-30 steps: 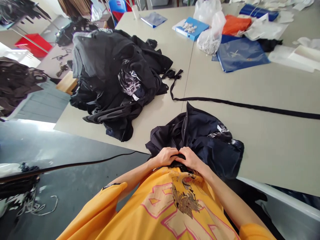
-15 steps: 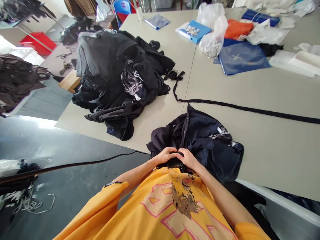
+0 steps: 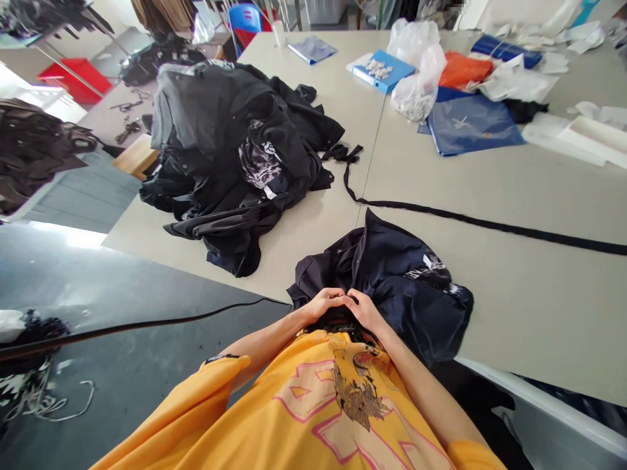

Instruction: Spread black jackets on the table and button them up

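Observation:
A dark jacket [image 3: 406, 281] with snap buttons and a navy lining lies bunched at the table's near edge, its front part hanging towards my body. My left hand [image 3: 325, 304] is closed on the jacket's near edge. Right beside it, my right hand [image 3: 363, 309] pinches the same edge, and the fingertips of both hands meet. What exactly lies between the fingers is partly hidden. A white label [image 3: 433, 262] and a black-and-white print show on the lining.
A heap of dark jackets [image 3: 215, 130] covers the table's left part. A long black strip [image 3: 455, 217] crosses the table. Behind lie a blue folder [image 3: 473, 124], a plastic bag [image 3: 416, 78] and a blue box [image 3: 383, 70]. A white bin [image 3: 548, 405] stands below the edge at right.
My right hand has shifted slightly left, so the fingertips of both hands are closer together on the jacket's edge. The view has tilted up a little.

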Available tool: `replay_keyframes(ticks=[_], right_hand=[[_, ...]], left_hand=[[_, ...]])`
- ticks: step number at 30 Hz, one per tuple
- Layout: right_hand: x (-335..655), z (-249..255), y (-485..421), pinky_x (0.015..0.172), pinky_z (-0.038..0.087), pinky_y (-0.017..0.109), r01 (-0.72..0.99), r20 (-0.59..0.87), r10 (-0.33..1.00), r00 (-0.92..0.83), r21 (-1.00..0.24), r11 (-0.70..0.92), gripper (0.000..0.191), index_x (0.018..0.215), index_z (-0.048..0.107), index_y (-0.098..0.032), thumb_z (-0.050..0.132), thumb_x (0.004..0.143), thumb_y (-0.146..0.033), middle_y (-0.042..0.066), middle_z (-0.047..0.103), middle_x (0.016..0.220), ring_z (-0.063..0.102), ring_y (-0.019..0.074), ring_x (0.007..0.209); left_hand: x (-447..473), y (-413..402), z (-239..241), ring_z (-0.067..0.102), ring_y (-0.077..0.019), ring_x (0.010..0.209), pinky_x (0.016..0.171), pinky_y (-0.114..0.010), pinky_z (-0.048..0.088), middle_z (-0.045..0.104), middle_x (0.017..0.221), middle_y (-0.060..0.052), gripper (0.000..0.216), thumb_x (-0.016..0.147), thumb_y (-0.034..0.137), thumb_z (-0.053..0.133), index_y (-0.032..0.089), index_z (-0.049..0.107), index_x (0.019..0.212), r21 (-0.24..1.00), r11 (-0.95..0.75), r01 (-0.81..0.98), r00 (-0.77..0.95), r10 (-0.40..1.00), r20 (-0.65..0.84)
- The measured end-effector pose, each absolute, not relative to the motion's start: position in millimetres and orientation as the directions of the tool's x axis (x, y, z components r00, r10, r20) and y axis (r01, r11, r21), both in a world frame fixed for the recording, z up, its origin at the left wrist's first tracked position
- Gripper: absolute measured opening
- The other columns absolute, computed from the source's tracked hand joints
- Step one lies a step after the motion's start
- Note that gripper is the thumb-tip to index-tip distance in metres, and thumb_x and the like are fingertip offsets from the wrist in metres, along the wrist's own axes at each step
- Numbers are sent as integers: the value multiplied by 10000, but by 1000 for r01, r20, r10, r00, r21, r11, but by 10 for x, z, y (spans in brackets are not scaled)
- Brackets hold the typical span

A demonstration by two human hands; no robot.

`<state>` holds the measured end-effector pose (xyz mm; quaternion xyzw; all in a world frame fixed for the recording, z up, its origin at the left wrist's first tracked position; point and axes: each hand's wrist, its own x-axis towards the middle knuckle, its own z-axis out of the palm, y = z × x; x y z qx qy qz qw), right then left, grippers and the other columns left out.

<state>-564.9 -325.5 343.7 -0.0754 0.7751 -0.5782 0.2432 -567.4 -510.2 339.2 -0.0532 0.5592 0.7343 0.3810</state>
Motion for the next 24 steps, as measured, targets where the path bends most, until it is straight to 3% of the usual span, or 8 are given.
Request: replay_keyframes(ticks=[8, 11, 14, 16, 18, 20, 22, 24], right_hand=[[-5764, 3538, -3223, 713, 438, 280, 137, -253, -324, -912, -930, 342, 460, 825, 552, -208, 513, 940, -651, -7, 574, 752, 554, 174, 736], [-5793, 3455, -3125, 726, 468, 293, 175, -283, -311, -907, -926, 334, 461, 831, 587, -203, 561, 906, -657, 2, 603, 760, 571, 190, 752], [-5828, 3245, -3019, 760, 504, 337, 247, -339, -304, -890, -921, 302, 476, 816, 641, -198, 606, 852, -672, 26, 650, 780, 594, 222, 772], [-5846, 3079, -2970, 799, 523, 380, 299, -379, -243, -893, -903, 309, 478, 798, 667, -203, 624, 817, -678, 50, 683, 799, 614, 256, 800], [-5855, 2938, -2945, 840, 532, 414, 355, -419, -172, -892, -882, 310, 469, 793, 689, -209, 626, 811, -674, 73, 711, 836, 639, 293, 851], [-5858, 2847, -2944, 888, 534, 435, 419, -462, -111, -880, -864, 280, 455, 828, 719, -217, 614, 827, -661, 86, 736, 905, 662, 323, 924], [-5862, 2804, -2963, 926, 533, 449, 478, -503, -53, -862, -845, 241, 439, 880, 739, -234, 612, 833, -652, 82, 748, 964, 678, 340, 978], [-5867, 2784, -2996, 946, 535, 453, 514, -530, -22, -848, -831, 214, 413, 917, 743, -261, 613, 837, -645, 66, 752, 987, 689, 343, 997]], left_hand=[[-5854, -5029, 3495, 373, -95, 612, 582, -229, 309, 424, 642, 50, 528, 741, 633, 753, 155, 531, 717, 834, -71, -548, -761, 456, -461], [-6037, -5002, 3434, 400, -102, 603, 570, -230, 313, 468, 627, 43, 530, 777, 667, 704, 151, 595, 719, 907, 97, -410, -753, 525, -396], [-6468, -4939, 3397, 493, -122, 573, 573, -241, 389, 573, 612, 11, 547, 884, 663, 587, 153, 659, 699, 895, 341, -288, -586, 676, -447], [-6942, -4847, 3408, 576, -144, 581, 621, -266, 462, 652, 667, -27, 561, 988, 592, 445, 152, 688, 739, 874, 435, -216, -590, 655, -472], [-7564, -4704, 3424, 657, -172, 695, 731, -295, 513, 717, 821, -59, 460, 1026, 459, 411, 152, 717, 874, 874, 483, -52, -728, 581, -364], [-8275, -4520, 3400, 687, -210, 927, 886, -324, 518, 724, 1047, -86, 291, 999, 307, 472, 157, 711, 1068, 826, 533, 184, -837, 526, -152], [-8972, -4329, 3299, 610, -255, 1193, 1034, -363, 473, 653, 1283, -125, 342, 960, 193, 491, 151, 653, 1259, 712, 593, 377, -843, 537, -1], [-9540, -4191, 3118, 483, -295, 1365, 1129, -423, 405, 535, 1461, -169, 464, 950, 134, 458, 126, 554, 1403, 577, 662, 478, -811, 584, 1]])
